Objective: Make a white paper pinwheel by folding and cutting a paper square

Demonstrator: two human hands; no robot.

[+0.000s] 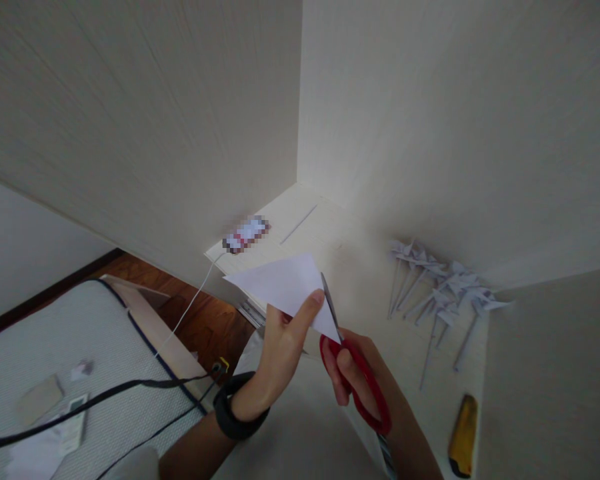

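My left hand [280,347] pinches a white paper folded into a triangle [285,283] and holds it up over the white desk [350,260]. A black band sits on that wrist. My right hand [353,373] grips red-handled scissors [360,380]. Their blades [331,308] lie against the right edge of the triangle, beside my left thumb.
Several white paper pinwheels on sticks [437,283] lie on the desk to the right. A yellow utility knife [463,435] lies at the lower right. A phone [246,233] with a white cable rests at the desk's left edge. A bed [55,360] with black straps is lower left.
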